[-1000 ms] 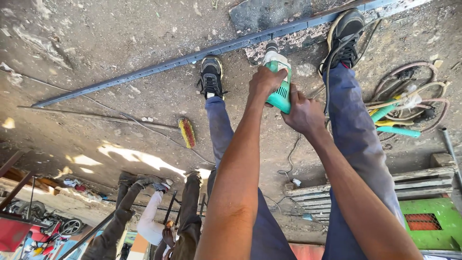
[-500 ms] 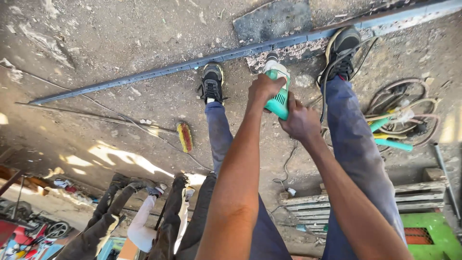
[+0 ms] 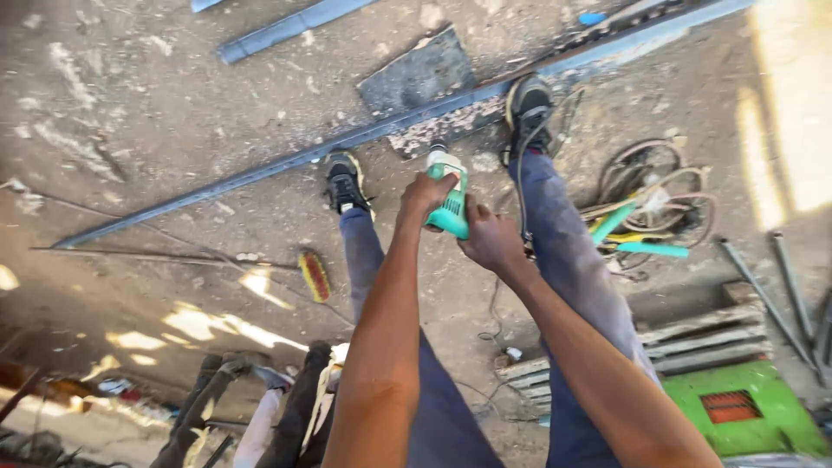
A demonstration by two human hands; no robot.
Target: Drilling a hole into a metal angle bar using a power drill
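Note:
Both my hands hold a teal and white angle grinder [image 3: 451, 211] between my legs. My left hand [image 3: 425, 195] grips its upper side and my right hand [image 3: 490, 243] grips its rear body. The tool's head points down near a long grey steel bar [image 3: 260, 173] lying across the dirt ground. My left shoe [image 3: 347, 182] stands just in front of the bar, and my right shoe [image 3: 530, 108] rests on it. A power cord [image 3: 520, 204] runs along my right leg.
A dark flat slab [image 3: 416, 78] lies behind the bar. A brush [image 3: 315, 276] lies at left, coiled cables and teal hoses [image 3: 650, 199] at right, with wooden slats [image 3: 693, 338] and a green machine [image 3: 745, 407]. Another person's legs [image 3: 286, 407] are at bottom left.
The view has tilted, so the bar, my feet and the grinder sit lower in frame. Both hands keep the same hold on the grinder. The other person has shifted slightly.

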